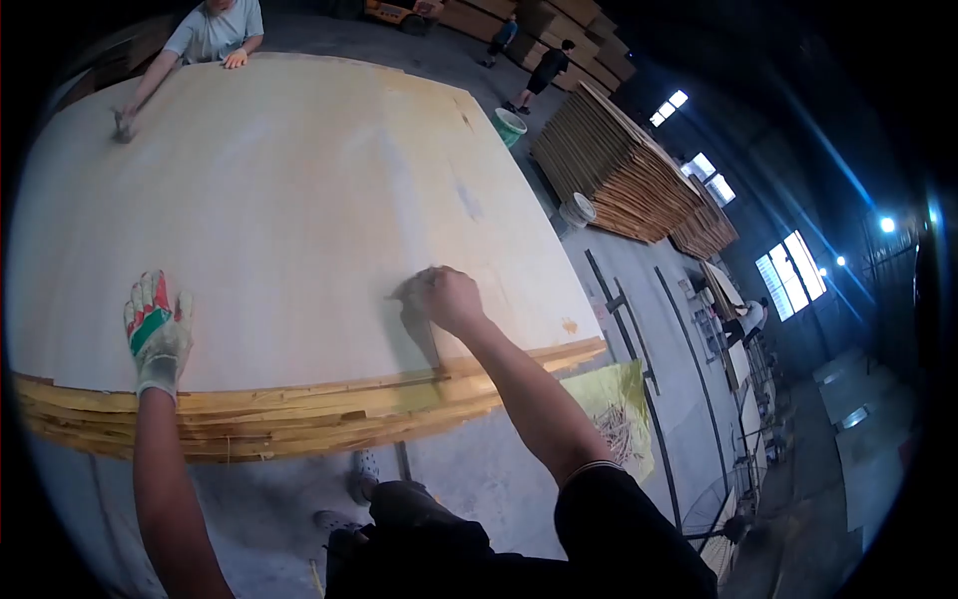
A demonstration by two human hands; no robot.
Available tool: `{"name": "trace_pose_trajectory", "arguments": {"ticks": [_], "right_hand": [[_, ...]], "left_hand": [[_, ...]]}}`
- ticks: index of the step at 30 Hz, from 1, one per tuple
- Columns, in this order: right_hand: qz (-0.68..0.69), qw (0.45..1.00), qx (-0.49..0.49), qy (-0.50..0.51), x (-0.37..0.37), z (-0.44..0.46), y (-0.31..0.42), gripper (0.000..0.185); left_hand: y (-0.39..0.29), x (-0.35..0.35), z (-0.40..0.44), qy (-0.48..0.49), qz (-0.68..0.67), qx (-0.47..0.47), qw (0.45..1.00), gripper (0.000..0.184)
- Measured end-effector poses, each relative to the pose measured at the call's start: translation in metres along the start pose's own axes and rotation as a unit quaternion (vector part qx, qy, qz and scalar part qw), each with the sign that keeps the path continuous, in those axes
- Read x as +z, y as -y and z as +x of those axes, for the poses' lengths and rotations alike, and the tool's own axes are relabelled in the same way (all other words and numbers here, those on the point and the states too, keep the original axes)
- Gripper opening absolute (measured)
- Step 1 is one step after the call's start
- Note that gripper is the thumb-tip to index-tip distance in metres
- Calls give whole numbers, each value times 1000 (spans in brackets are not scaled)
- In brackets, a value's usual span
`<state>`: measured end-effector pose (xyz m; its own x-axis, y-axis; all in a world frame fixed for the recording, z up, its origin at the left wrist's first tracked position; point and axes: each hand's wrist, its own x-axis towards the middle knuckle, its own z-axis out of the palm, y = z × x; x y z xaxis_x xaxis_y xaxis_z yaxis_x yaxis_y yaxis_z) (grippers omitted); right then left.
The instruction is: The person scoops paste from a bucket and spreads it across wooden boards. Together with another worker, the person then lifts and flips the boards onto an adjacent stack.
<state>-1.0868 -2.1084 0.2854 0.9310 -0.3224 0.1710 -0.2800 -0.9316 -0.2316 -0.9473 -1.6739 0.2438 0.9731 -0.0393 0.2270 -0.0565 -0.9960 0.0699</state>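
Observation:
A large pale sheet of plywood (pixel 269 230) lies on top of a stack of sheets with rough yellowish edges. My left hand (pixel 160 334), in a white glove with green and red patches, rests flat near the sheet's front left edge, fingers spread. Bare and closed, my right hand (pixel 454 301) grips what looks like a flat scraper (pixel 409 288) against the surface right of the middle. Its blade is mostly hidden by the fist and shadow. Whitish smears (pixel 469 200) and a brown crack-like mark (pixel 465 119) show on the right side of the sheet.
Across the stack, a person (pixel 215 32) works with one hand on the sheet. Beyond the right edge stand a green bucket (pixel 509 127), a white bucket (pixel 577 210) and a tall stack of boards (pixel 614 165). A yellowish sack (pixel 624 399) with scraps lies on the floor.

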Motion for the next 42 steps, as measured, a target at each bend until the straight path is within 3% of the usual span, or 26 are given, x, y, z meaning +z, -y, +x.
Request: {"name": "trace_pose_trajectory", "arguments": {"ticks": [1,2,4,6,10,11,12,13,15,18,22,23,25,27,28,30,31,33,34,36,38,40,41,42], "right_hand": [[39,996,-78,15,-7,-8,1,24],[37,997,-72,18,-15,-23,-6,24],[-4,980,-181,85,-28,-70,-18,23],[41,984,-172,15,-28,-118,-5,25],[69,984,-150,69,-30,-120,60,24],[204,970,-97,94,-44,-109,81,26],[330,935,-38,127,-55,-94,100,27],[336,933,-39,125,-60,-80,115,27],[381,915,-16,132,-50,-55,137,27],[426,894,-11,137,-25,-26,166,25],[465,868,26,173,-4,-2,246,24],[471,865,17,172,4,-11,212,24],[477,863,9,168,10,-12,239,25],[491,852,17,183,-2,-20,265,27],[490,855,19,171,0,-22,273,27],[434,887,54,144,3,-22,281,29],[428,892,52,136,2,-17,282,29],[428,892,-27,142,1,-9,282,30],[423,896,-24,134,-4,-3,286,30],[302,942,-94,112,-15,30,306,27],[192,974,-116,43,-1,92,349,20],[296,953,-46,37,40,176,361,17],[532,845,7,59,63,216,372,13],[631,769,44,89,89,254,377,12]], "left_hand": [[0,2,0,3,-1,5,1000,63],[2,7,-1,-12,-1,9,1000,62],[3,12,3,-25,-2,22,999,62],[-1,5,5,3,-12,-7,1000,62],[25,13,1,-35,8,5,999,56],[39,23,8,-52,-359,-2,932,51],[60,27,11,-77,-675,-4,733,47],[77,16,8,-86,-659,-20,747,47],[100,-6,-5,-127,-756,-110,633,41],[172,-1,-15,-162,-694,-76,698,41],[254,-9,5,-191,-685,-72,699,40],[224,-12,-12,-187,-692,-80,692,40],[247,-17,0,-182,-701,-85,684,40],[268,-9,19,-179,-589,-79,784,38],[285,-3,30,-178,-596,-68,780,38],[325,16,45,-201,-346,23,916,37],[343,25,52,-205,-355,25,912,37],[371,42,66,-131,-173,-2,976,41],[377,41,74,-133,-181,4,974,41],[390,35,95,13,29,-171,985,51],[452,74,127,-38,43,-151,987,53],[461,88,140,-83,60,-144,984,56],[443,78,134,-65,58,-160,983,56],[434,76,130,-47,60,-178,981,57]]}}
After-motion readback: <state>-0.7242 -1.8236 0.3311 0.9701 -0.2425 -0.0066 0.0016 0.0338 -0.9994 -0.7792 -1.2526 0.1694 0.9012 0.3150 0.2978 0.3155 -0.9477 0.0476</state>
